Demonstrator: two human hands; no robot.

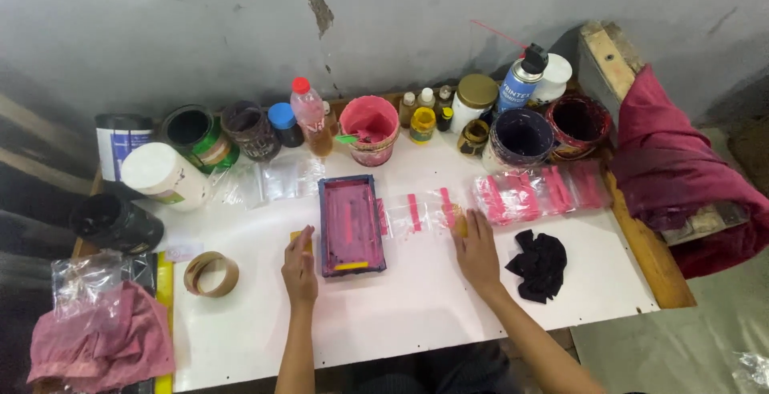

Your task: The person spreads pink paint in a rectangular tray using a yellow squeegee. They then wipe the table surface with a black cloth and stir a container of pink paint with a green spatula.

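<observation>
item: my left hand (pixel 299 266) rests flat and open on the white worktop (pixel 416 306), just beside the left edge of a small printing screen frame (pixel 351 224) smeared with pink ink. my right hand (pixel 476 250), open, presses on clear plastic bags (pixel 416 214) with pink stripes. nearby: black rag (pixel 540 263), tape roll (pixel 211 273), pink ink bucket (pixel 369 128).

Two hands – left (pixel 299 267), right (pixel 476 251), one framed screen (pixel 351 224), one tape roll (pixel 211 274), one black rag (pixel 541 263)
</observation>
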